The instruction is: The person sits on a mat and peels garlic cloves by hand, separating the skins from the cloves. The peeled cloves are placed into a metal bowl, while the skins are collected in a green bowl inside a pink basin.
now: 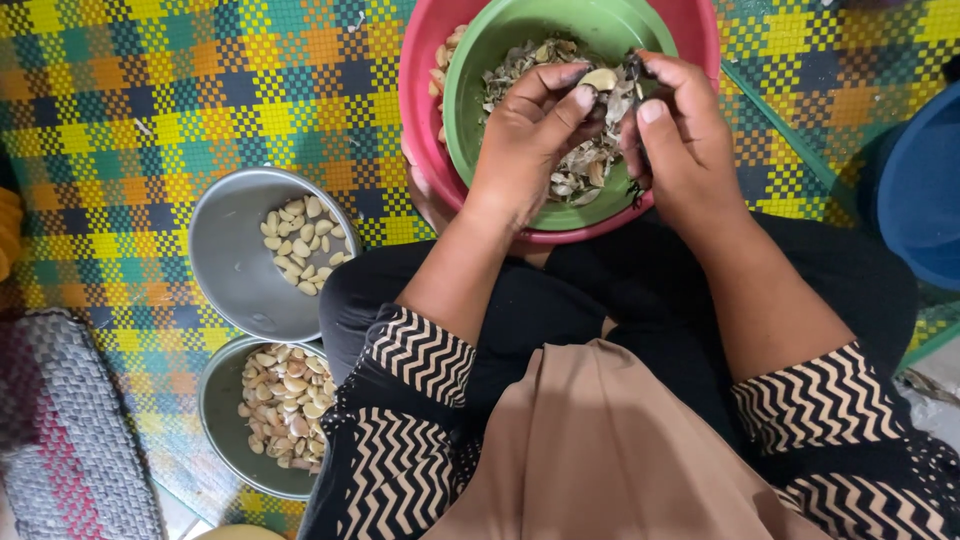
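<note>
A green bowl (500, 60) is sitting inside a pink basin (690, 40), the woven mat (200, 90) is showing yellow, green and orange checks, and the sleeves (420, 355) are wearing black-and-cream zigzags.

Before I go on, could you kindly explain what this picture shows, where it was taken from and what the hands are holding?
There is no machine here: a head-worn camera looks down at a seated person's lap. The left hand and right hand work together on a pale clove-like piece over a green bowl of dry husks, nested in a pink basin. Beside the person's left knee, two metal bowls of pale peeled pieces rest on a chequered woven mat.
</note>
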